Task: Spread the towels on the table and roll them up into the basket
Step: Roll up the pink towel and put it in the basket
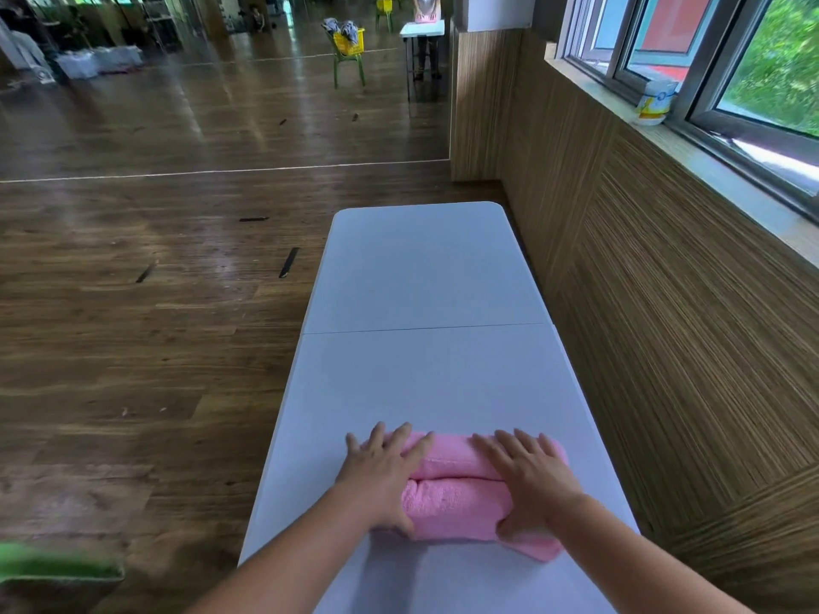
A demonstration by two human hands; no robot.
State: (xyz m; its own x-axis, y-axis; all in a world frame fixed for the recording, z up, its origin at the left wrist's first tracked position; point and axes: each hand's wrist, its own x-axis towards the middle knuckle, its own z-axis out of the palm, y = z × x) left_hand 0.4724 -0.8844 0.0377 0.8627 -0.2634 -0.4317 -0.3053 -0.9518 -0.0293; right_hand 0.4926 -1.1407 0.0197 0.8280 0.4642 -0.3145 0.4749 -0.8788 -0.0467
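Step in hand: rolling. One pink towel (452,496) lies crosswise on the near part of the white table (421,277), already wound into a thick roll. A seam runs along its top between two lobes. A loose flap sticks out flat on the table at the near right end.

Left hand (382,474): fingers straight and spread, flat over the left end of the roll, thumb down against the near face. It presses and clasps nothing.
Right hand (534,480): the same, fingers straight and spread over the right end, thumb low by the flap. Also pressing only.

Judgement: spreading is done for this towel and the roll is close to finished (the flap is probably the last unrolled bit, though it could be a corner that slipped out).

Next move calls for:
- Tuck or roll in the flap so the right end matches the left.
- Keep even pressure from both palms. The towel is soft and will likely loosen if released too soon.
- Grip the roll round its girth, then carry it to the basket.

Basket: none within reach in view. A yellow basket (350,41) holding cloth sits on a green chair (350,66) far off, well apart from the table. Green blur (53,565) at lower left: cannot tell what it is.
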